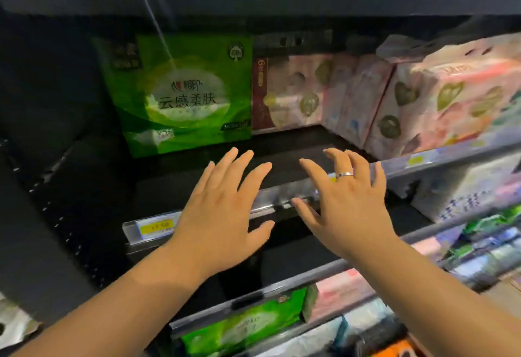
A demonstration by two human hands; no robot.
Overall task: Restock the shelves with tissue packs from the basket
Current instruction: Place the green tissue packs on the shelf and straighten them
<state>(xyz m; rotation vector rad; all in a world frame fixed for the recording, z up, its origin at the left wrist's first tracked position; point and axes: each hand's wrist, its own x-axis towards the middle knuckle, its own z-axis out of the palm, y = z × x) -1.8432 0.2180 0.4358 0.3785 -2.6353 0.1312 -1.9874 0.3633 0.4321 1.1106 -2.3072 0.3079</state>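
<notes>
Green tissue pack (180, 94), pink heart-patterned packs (439, 102), yellow price tag (156, 227).

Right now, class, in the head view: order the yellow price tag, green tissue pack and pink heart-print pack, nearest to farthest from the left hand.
1. yellow price tag, beside the left hand.
2. green tissue pack, just ahead.
3. pink heart-print pack, far right.

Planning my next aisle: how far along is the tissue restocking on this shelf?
Looks done: one green pack stands upright at the back, beside pink packs. In hand: nothing; the left hand and right hand are open and empty. Left: bare shelf in front of the packs likely needs filling; the basket is out of view.
</notes>
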